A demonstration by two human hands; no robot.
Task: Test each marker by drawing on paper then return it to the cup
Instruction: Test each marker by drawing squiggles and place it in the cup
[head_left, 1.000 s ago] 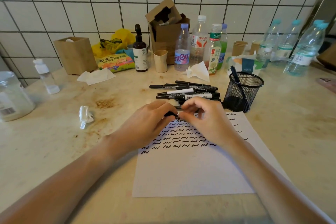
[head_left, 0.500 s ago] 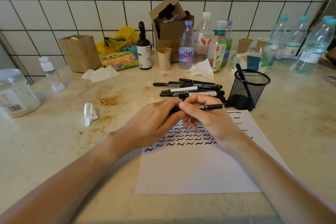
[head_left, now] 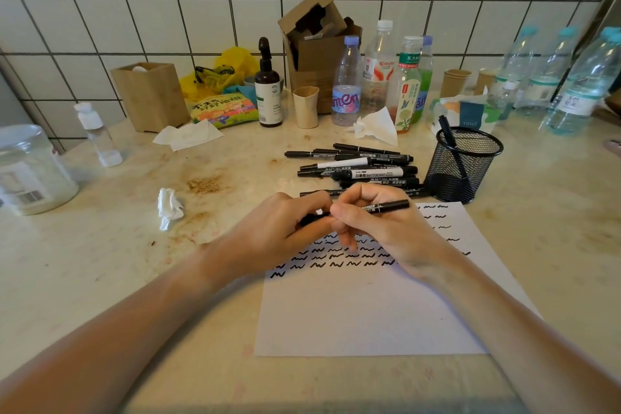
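Note:
My right hand grips a black marker that lies level above the top of the white paper. My left hand pinches the marker's left end, where a black cap shows between the fingers. The paper carries several rows of black squiggles. A pile of several black markers lies just beyond my hands. To the right of the pile stands the black mesh cup with one marker upright in it.
Bottles, a cardboard box, a paper cup and a wooden holder line the tiled wall. A crumpled tissue lies left of my hands. A plastic jar stands at the far left, more water bottles at the far right.
Both hands have lifted a little off the paper, and the marker's barrel now sticks out to the right of my right hand. The camera view has shifted slightly.

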